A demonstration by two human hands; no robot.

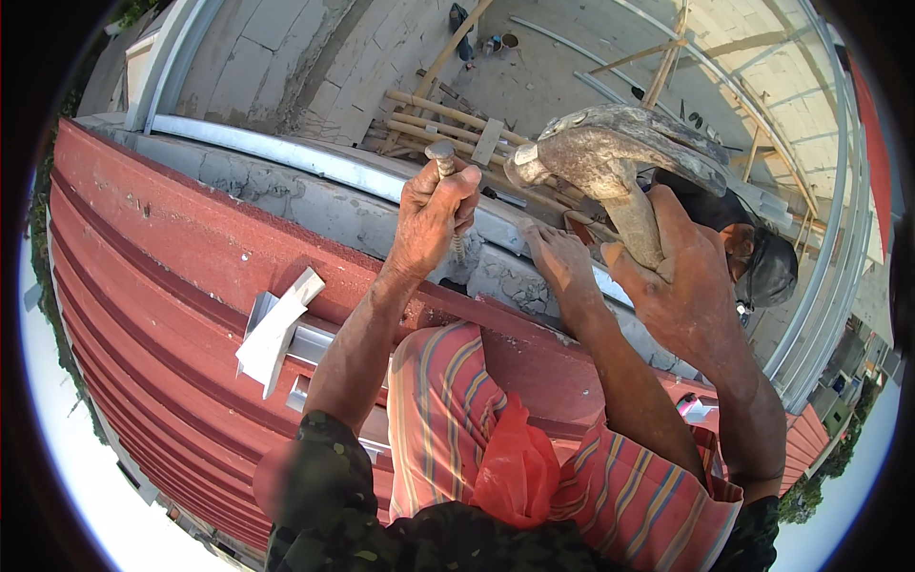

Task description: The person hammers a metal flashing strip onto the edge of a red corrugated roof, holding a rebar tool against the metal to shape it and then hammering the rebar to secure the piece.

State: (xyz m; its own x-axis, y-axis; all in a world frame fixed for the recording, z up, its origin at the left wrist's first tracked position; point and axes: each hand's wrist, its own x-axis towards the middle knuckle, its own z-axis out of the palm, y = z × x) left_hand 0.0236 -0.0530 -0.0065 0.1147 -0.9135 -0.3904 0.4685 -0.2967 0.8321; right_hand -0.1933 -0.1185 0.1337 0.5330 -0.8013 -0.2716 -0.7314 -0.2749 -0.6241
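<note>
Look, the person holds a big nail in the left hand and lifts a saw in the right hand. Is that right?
Not quite. The right hand lifts a claw hammer, not a saw, as the head view shows. The left hand does hold a big nail.

Setting: outdoor building site, rooftop level, daylight. Evidence: red corrugated roofing sheets (162,276) laid along a rough concrete wall top (315,205); grey metal channel (276,148) running on that wall; unfinished block walls (286,57) below; loose timber lengths (448,119) and poles on a bare concrete floor (543,67); claw hammer (610,157) raised; neighbouring roofs and trees at the rim.
</note>
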